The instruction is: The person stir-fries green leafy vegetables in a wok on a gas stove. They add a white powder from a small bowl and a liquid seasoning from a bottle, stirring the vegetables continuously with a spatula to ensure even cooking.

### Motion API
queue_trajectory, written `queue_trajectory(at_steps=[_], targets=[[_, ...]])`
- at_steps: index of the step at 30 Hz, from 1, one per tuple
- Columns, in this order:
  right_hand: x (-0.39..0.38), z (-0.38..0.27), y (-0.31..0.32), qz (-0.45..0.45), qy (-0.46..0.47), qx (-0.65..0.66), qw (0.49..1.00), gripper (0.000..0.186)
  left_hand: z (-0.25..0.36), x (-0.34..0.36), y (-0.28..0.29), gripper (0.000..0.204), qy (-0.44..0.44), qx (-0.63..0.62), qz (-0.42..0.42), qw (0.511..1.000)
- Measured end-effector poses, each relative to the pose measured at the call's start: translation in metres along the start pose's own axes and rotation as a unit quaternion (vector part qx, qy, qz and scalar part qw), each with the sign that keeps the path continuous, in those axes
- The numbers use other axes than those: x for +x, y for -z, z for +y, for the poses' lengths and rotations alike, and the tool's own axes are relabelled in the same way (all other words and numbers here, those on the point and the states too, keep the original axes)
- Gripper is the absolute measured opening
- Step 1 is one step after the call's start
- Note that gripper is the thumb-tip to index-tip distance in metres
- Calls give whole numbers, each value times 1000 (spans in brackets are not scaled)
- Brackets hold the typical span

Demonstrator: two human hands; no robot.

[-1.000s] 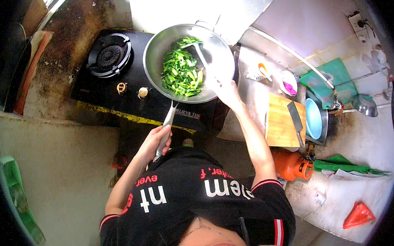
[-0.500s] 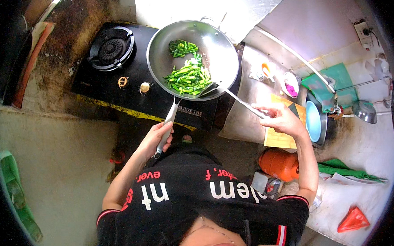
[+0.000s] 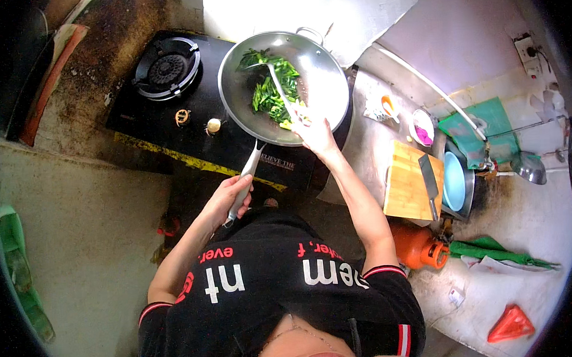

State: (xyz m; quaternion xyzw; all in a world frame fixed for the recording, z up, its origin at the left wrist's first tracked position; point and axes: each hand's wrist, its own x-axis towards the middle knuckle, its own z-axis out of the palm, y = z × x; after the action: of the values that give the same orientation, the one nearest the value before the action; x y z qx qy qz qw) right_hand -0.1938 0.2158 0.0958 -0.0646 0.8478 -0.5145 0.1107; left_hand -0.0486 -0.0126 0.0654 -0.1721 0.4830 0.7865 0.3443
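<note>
A wide grey wok [image 3: 327, 87] sits over the right side of the black gas stove, its pale handle [image 3: 252, 164] pointing toward me. My left hand [image 3: 232, 197] is wrapped round that handle. Chopped leafy greens [image 3: 271, 101] lie in the left half of the wok. With my right hand [image 3: 316, 137] over the wok's near right rim, I grip a metal spatula [image 3: 280, 87]. Its shaft slants across the greens, and its blade rests among the leaves toward the far left wall of the wok.
A bare burner [image 3: 167, 67] and two stove knobs [image 3: 213, 126] are left of the wok. To the right, a cutting board [image 3: 404, 186] carries a cleaver [image 3: 429, 178], beside a blue basin [image 3: 453, 181]. An orange gas cylinder [image 3: 420, 249] stands below. A ladle [image 3: 529, 166] hangs at the far right.
My right hand has swung left from beside the wok to above it, carrying the spatula's blade to the far left side. The greens have been pushed together. My left hand keeps its hold.
</note>
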Motion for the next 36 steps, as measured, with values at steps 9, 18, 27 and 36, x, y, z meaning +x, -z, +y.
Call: queue_trajectory(at_steps=[9,18,27,36], targets=[[-98,-73,132,-121,-163,-110,973,51,-2,-2,0,32,5,-5,18,1000],[-87,-2,63,-16,-16,-121,992,53,1,-1,1,31,6,-2,3,1000],[-45,0,38,-38,47,-162,985,53,1,-2,1,32,8,-7,0,1000],[-36,11,80,53,68,-245,966,49,0,-1,1,32,6,1,-6,1000]])
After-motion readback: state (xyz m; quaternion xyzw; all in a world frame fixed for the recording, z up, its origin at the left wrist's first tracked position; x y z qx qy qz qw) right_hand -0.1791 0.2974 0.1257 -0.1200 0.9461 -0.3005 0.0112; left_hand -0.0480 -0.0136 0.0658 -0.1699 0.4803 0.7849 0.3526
